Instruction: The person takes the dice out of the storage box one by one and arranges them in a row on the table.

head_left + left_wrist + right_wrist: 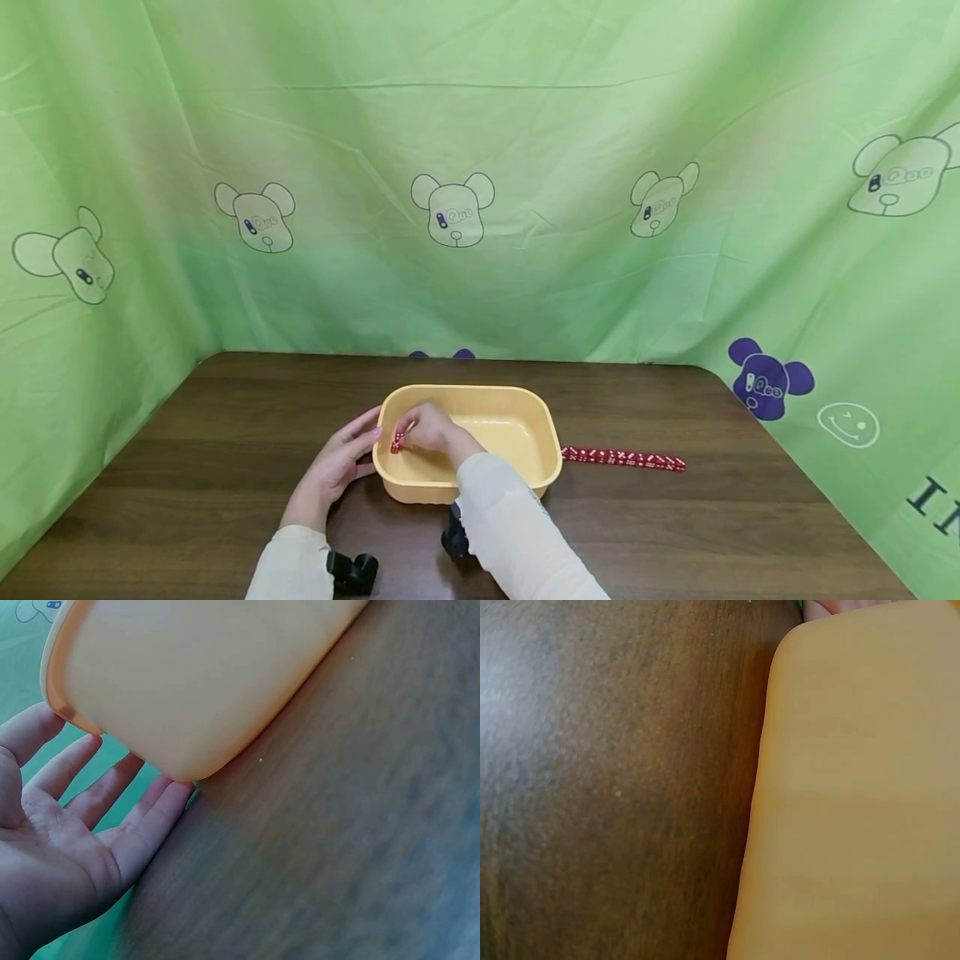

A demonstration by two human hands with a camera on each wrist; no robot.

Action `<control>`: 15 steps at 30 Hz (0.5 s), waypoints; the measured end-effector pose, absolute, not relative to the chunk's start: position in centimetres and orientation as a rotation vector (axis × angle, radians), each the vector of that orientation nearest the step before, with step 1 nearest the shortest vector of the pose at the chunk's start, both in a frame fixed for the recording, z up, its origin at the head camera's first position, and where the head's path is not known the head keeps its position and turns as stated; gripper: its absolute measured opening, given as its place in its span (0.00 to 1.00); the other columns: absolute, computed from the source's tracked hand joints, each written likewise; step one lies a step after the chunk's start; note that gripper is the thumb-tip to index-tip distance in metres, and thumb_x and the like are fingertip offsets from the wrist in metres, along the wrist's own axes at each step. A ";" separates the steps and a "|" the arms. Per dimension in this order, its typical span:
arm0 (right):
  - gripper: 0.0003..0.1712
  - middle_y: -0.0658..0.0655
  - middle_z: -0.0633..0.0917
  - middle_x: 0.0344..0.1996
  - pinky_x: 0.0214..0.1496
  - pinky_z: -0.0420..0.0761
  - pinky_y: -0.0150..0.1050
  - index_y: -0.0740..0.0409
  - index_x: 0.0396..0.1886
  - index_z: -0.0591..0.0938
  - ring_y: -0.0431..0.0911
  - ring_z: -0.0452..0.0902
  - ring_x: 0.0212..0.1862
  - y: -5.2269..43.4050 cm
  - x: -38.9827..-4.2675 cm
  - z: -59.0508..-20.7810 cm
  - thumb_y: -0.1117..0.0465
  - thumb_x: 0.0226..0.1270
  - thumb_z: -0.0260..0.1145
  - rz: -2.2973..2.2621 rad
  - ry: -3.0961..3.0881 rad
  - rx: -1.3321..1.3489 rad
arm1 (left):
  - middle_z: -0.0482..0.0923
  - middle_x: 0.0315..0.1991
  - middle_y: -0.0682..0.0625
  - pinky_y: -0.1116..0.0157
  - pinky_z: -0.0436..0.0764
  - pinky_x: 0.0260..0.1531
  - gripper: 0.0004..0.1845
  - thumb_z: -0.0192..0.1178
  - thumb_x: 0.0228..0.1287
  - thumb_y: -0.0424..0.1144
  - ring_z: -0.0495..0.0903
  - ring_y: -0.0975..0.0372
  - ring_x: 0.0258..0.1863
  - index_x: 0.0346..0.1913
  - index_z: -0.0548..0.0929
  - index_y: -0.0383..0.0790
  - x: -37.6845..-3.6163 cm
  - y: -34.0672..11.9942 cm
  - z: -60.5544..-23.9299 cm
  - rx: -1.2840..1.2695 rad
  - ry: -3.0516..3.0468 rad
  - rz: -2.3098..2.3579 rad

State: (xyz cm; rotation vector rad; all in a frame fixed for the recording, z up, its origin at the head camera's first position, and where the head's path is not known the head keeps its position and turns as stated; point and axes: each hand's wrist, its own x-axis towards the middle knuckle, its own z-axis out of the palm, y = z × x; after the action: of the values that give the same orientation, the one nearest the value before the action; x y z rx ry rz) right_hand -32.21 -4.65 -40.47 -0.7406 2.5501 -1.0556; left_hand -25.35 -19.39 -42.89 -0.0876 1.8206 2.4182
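A yellow plastic tub (525,400) stands in the middle of the dark wooden table. My left hand (341,462) lies open with straight fingers against the tub's left outer wall (195,682); the left wrist view shows the left hand's fingers (150,817) touching its corner. My right hand (427,433) reaches into the tub's left end and pinches small red dice (397,444) at its fingertips. To the right of the tub a row of several red dice (622,458) lies on the table. The right wrist view shows only the tub's wall (855,795) and wood.
Green cloth with bear prints (453,208) curtains the table at the back and both sides. Black wrist camera mounts (352,572) sit near the front edge. Bare wood (750,517) stretches to the right of the tub.
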 end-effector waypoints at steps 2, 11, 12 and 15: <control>0.04 0.48 0.77 0.17 0.25 0.66 0.28 0.62 0.23 0.81 0.38 0.66 0.22 -4.6 -32.2 -40.5 0.72 0.45 0.65 -1.050 2.554 -0.749 | 0.62 0.57 0.39 0.56 0.73 0.38 0.27 0.50 0.61 0.35 0.69 0.53 0.48 0.63 0.59 0.39 -25.3 -19.4 -42.9 -0.090 1.824 2.415; 0.04 0.50 0.78 0.17 0.26 0.67 0.28 0.63 0.23 0.81 0.39 0.66 0.23 -4.5 -32.4 -40.3 0.73 0.44 0.64 -1.038 2.576 -0.790 | 0.60 0.58 0.40 0.56 0.73 0.38 0.27 0.51 0.60 0.37 0.69 0.53 0.49 0.63 0.59 0.41 -25.3 -19.5 -42.8 -0.072 1.829 2.410; 0.04 0.50 0.77 0.17 0.26 0.67 0.28 0.63 0.22 0.81 0.39 0.66 0.23 -4.5 -32.4 -40.3 0.72 0.44 0.64 -1.037 2.577 -0.785 | 0.60 0.59 0.39 0.56 0.73 0.38 0.27 0.51 0.61 0.36 0.69 0.53 0.49 0.63 0.59 0.41 -25.3 -19.5 -42.8 -0.072 1.830 2.408; 0.02 0.50 0.77 0.17 0.25 0.67 0.28 0.64 0.22 0.81 0.39 0.66 0.23 -4.6 -32.4 -40.3 0.72 0.44 0.64 -1.044 2.579 -0.780 | 0.59 0.59 0.39 0.56 0.73 0.38 0.27 0.50 0.61 0.36 0.68 0.52 0.49 0.63 0.59 0.41 -25.2 -19.6 -42.8 -0.075 1.837 2.396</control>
State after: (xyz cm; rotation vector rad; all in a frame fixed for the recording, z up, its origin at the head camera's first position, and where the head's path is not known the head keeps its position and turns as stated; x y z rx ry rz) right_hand -32.41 -4.61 -40.31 -0.7796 2.5787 -1.0442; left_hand -25.21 -19.59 -42.85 -0.0748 1.8367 2.3964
